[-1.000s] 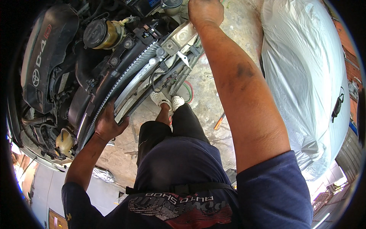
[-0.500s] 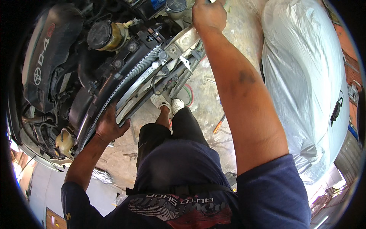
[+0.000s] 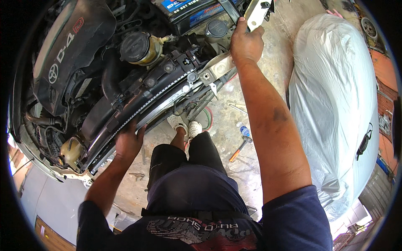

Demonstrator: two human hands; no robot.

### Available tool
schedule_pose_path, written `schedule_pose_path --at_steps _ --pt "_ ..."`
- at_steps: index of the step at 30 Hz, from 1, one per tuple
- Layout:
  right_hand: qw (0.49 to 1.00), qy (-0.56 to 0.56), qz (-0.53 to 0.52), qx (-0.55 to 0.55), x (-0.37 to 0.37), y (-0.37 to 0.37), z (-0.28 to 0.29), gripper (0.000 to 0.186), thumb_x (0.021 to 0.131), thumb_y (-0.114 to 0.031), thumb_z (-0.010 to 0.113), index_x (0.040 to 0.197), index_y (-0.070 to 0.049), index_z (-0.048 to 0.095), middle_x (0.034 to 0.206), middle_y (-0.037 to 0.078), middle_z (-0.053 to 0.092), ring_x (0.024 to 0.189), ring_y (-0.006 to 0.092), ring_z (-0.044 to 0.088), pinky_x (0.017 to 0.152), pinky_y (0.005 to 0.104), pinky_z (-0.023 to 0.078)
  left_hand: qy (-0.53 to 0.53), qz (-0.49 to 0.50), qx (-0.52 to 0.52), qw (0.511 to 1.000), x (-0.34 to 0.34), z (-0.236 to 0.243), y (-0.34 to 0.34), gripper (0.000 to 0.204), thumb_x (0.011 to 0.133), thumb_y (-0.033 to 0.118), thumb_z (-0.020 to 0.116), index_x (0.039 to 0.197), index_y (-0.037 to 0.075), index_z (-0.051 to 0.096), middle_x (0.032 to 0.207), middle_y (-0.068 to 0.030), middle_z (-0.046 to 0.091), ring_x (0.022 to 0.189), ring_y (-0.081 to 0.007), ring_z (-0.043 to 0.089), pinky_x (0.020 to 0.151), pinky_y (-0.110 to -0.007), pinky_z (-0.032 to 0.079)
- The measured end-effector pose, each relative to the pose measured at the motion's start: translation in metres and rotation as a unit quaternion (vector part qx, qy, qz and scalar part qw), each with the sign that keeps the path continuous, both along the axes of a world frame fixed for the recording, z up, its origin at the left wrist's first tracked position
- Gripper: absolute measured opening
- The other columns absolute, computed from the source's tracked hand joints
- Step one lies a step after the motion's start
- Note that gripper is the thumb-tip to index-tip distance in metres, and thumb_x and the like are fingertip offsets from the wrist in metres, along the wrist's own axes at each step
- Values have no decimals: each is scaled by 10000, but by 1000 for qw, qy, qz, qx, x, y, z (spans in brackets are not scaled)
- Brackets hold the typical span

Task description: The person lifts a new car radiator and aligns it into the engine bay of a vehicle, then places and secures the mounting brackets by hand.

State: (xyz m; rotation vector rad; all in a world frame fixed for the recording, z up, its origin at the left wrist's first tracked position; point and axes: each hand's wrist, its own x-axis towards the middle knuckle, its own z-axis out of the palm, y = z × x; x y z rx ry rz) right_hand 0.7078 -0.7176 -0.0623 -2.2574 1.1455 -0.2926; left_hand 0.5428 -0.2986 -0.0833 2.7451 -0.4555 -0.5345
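Observation:
My left hand [image 3: 128, 143] is closed on the slim silver condenser [image 3: 164, 99] in front of the black-topped radiator [image 3: 140, 99]. Its fingertips are hidden behind the condenser's edge, and the thumb sticks out on the near side. With my right arm stretched forward, my right hand [image 3: 248, 45] grips the pale metal front panel [image 3: 219, 66] of the car, past the radiator's far end. A black bar [image 3: 230, 11] and a white bracket [image 3: 257, 16] meet at its thumb and fingers. What its fingertips press on underneath is hidden.
Left lie the engine cover [image 3: 69, 54], a fluid reservoir [image 3: 140, 48] and a yellowed tank [image 3: 70, 151]. A battery [image 3: 197, 14] sits beyond. An orange-handled hammer [image 3: 240, 149] and a bottle [image 3: 243, 129] are on the floor. A silver-covered vehicle [image 3: 331, 108] stands right.
The view has shifted, bringing the battery, white bracket and bottle into sight. The condenser now sits closer to the radiator, and my left hand has gone with it. My right hand stays far forward.

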Motion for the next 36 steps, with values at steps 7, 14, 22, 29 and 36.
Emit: schedule_pose_path --at_steps 7,14,22,29,36 --pt "1000 -3 5 -6 -1 -5 2 698 968 -593 546 1256 41 508 1107 340 703 1072 502 677 975 525 510 -58 17 -19 998 3 18 -7 339 931 354 756 1093 60 718 991 -198 728 929 -418 703 836 -484 559" --pt "1000 -2 11 -1 0 -2 4 641 983 -508 572 1208 84 474 1071 329 704 1048 480 685 945 515 521 -101 39 6 994 -2 11 -13 330 910 310 781 1120 61 728 1033 -204 734 972 -428 695 862 -493 546" --pt "1000 -5 -4 -4 -1 0 2 654 977 -523 584 1266 58 504 1111 326 701 1088 483 675 962 515 520 -81 120 51 988 -11 -2 -20 423 928 391 755 1176 51 725 1083 -215 736 1017 -426 700 866 -491 553" --pt "999 -18 6 -33 -1 -4 7 715 987 -528 542 1316 107 512 1056 361 698 1018 507 684 925 527 534 -49 58 84 994 -8 50 -17 404 920 322 751 1207 43 699 1094 -211 735 995 -418 707 868 -496 552" --pt "1000 9 5 -19 -1 -4 4 735 983 -524 547 1364 102 492 1087 351 700 1044 491 683 948 515 529 13 81 186 979 -21 67 30 453 914 324 751 1262 43 677 1154 -225 727 1078 -427 690 916 -509 550"
